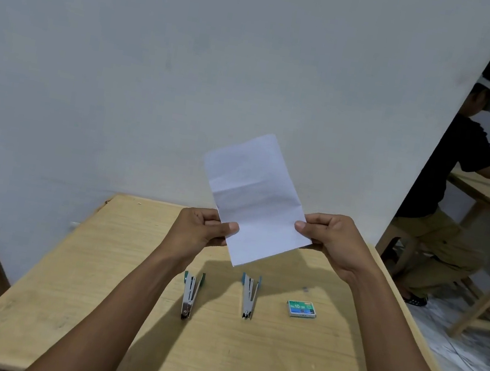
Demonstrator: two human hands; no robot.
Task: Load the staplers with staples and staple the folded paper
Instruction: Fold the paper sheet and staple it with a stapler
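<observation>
The paper [254, 199] is held in the air over the far half of the table [76, 287]. The left hand [198, 229] pinches its left edge and the right hand [331, 240] pinches its right edge, both low on the sheet. It is white, tilted, with a crease across it. Below, mid-table, lie the left stapler [189, 293] and right stapler [248, 296], apart, and the box [301, 309] lies nearer the right edge.

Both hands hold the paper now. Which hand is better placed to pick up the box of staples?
Probably the right hand. The staple box lies on the right side of the table, nearly below it; the left hand, also pinching the paper, would cross both staplers.
</observation>
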